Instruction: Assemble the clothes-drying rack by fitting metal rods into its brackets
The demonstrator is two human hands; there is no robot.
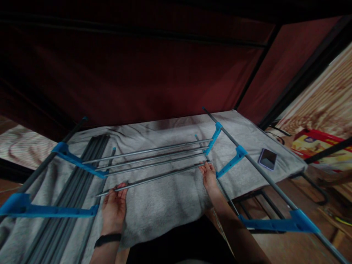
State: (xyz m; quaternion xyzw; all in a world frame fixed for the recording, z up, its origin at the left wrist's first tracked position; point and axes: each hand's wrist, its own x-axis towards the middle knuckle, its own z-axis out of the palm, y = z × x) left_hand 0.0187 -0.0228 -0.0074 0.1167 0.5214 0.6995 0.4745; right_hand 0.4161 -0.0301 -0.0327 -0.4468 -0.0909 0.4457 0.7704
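Black wristband [107, 240], near left, on the left wrist. Left hand [113, 206]: grip closed around the left part of a thin metal rod [162, 176]. Right hand [209, 175]: grip pinching the same rod near its right end. Rod location: crosswise over grey cloth [165, 207], on the near side of three parallel crossbars [148, 150]. Grey tubes [74, 187], bundled, left. Phone [267, 159], right, lying on the cloth. Dark red fabric [154, 80], far, behind everything.
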